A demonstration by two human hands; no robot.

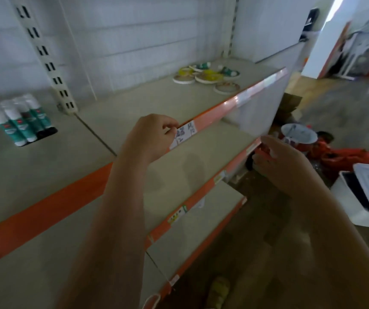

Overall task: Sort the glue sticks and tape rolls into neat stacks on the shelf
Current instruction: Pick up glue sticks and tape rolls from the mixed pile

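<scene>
1. Nearest: two bare forearms reach out over the shelving. The lower shelves, with orange front strips, lie beneath them.
2. Left hand: at the front lip of the top shelf. Fingers curled, fingertips at a white handwritten label on the orange edge strip. Appears to pinch the label's upper left corner; the contact itself is blurred.
3. Right hand: out past the right end of the shelving, level with the second shelf. Fingers curled around something small and red-orange; too blurred to identify it.
4. Neither hand touches a task item.
5. Glue sticks: a tight row of four, white caps, teal bodies, lying tilted on a dark tray on the left bay of the top shelf, well left of the left hand. Part of another teal item shows at the far left edge.
6. Tape rolls: a loose cluster lying flat at the far right of the top shelf, some overlapping, white and yellow rims. Two green-and-white glue sticks lie among them. The cluster is well beyond both hands, nearer the back panel.
7. Floor to the right: a white bin, red bags and a round white lid-like object behind the right hand.
8. Farthest: white slotted back panel with upright rails.
</scene>
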